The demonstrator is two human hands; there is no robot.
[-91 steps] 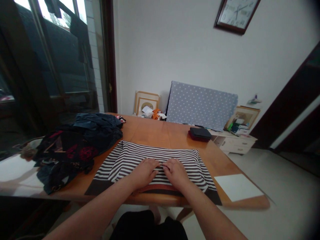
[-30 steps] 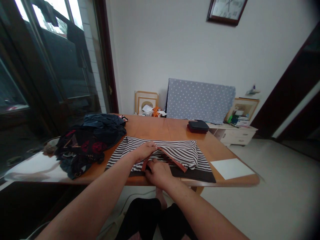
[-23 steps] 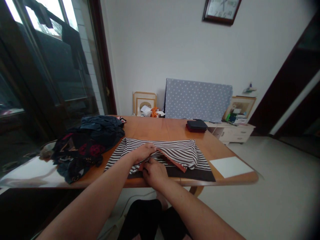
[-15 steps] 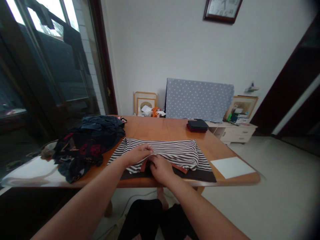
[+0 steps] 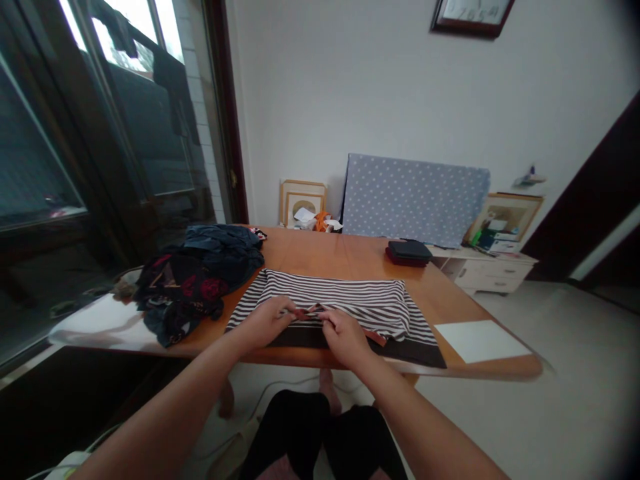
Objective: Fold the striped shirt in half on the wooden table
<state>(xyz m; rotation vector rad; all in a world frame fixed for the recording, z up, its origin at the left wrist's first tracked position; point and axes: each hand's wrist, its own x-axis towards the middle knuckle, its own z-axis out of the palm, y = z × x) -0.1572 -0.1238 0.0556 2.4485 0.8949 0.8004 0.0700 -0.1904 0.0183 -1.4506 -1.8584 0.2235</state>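
Note:
A black-and-white striped garment [image 5: 350, 301] with a rust-red band and a dark hem lies flat on the wooden table [image 5: 325, 257]. My left hand [image 5: 267, 320] pinches the rust-red edge near the garment's middle, fingers closed on the cloth. My right hand [image 5: 344, 335] grips the same edge just to the right, fingers curled on it. Both hands are close together over the near half of the garment.
A heap of dark clothes [image 5: 193, 280] with red patterns lies at the table's left. A dark wallet-like stack [image 5: 409, 252] sits at the far right, a white sheet [image 5: 480, 340] on the near right corner. Glass doors stand to the left, a spotted board [image 5: 415, 200] behind.
The hands lifted the rust-red edge off the garment, then brought it back down; now both pinch it low, close together. The view has shifted slightly.

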